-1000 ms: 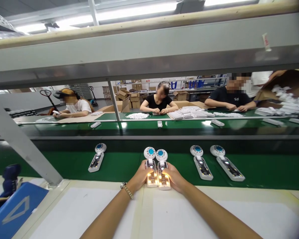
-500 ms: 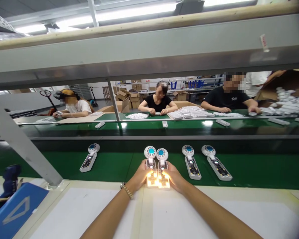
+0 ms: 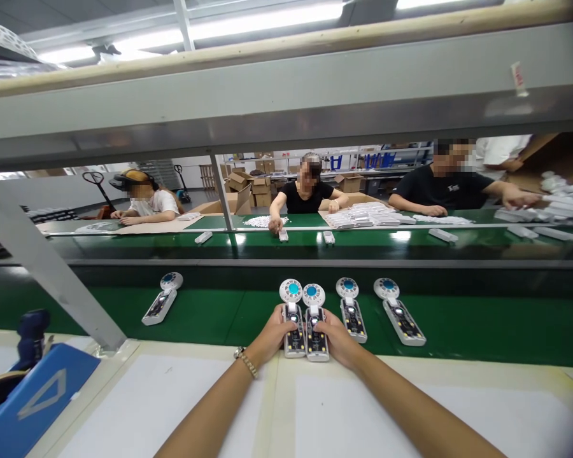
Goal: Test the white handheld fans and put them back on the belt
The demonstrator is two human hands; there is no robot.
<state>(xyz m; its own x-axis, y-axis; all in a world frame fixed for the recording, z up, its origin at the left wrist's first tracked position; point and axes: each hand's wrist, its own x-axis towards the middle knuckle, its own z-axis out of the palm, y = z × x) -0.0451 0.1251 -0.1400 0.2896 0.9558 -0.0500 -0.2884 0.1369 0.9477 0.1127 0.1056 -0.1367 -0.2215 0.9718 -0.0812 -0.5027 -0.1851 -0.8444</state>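
My left hand (image 3: 273, 336) grips a white device (image 3: 294, 331) with a round blue-centred head and an exposed circuit board, its thumb on the board. Right beside it, a second such device (image 3: 317, 334) is gripped by my right hand (image 3: 339, 337), thumb also on the board. The two devices stand side by side, and their lamps are unlit. Just right of my right hand lies a similar device (image 3: 353, 318) on the green belt. Another device (image 3: 405, 321) is farther right, and one more (image 3: 160, 306) lies to the left.
A slanted metal post (image 3: 52, 267) and a blue holder (image 3: 38, 397) stand at the left. Beyond the near belt, a far belt (image 3: 248, 248) carries white casings. Several people sit behind it near piles of white parts (image 3: 367, 215). A beam (image 3: 267, 108) crosses above.
The yellow lamps on both held devices have gone dark. Devices lying on the near belt have shifted left. Across the belt, the middle person has reached forward to a casing.
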